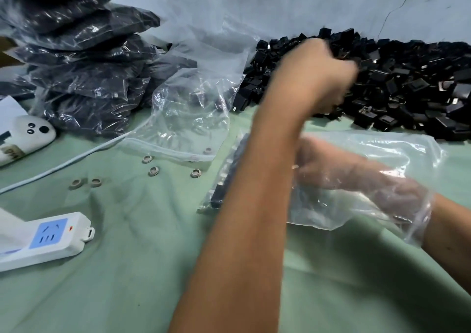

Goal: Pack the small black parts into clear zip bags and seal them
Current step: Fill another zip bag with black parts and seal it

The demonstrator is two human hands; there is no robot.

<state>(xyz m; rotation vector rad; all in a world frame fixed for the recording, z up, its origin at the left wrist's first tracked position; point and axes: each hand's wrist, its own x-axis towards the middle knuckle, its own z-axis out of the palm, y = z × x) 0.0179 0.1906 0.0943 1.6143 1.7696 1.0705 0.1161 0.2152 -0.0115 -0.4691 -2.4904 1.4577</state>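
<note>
Hands: left (pixel 316 78) fist blurred among blocky black parts (pixel 413 85), right (pixel 356 177) inside crinkly clear bag (pixel 397 151), grip unclear.

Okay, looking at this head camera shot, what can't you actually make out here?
- Left hand, head view: motion blur hides its grip, so whether it holds parts from the black pile is unclear.
- Right hand: inside the clear zip bag; wrinkled plastic veils the fingers.
- Parts in that bag: left forearm covers most, count unknown.
- Stacked filled bags: cut off by the top-left edge.
- Power strip: cut off at left.
</note>
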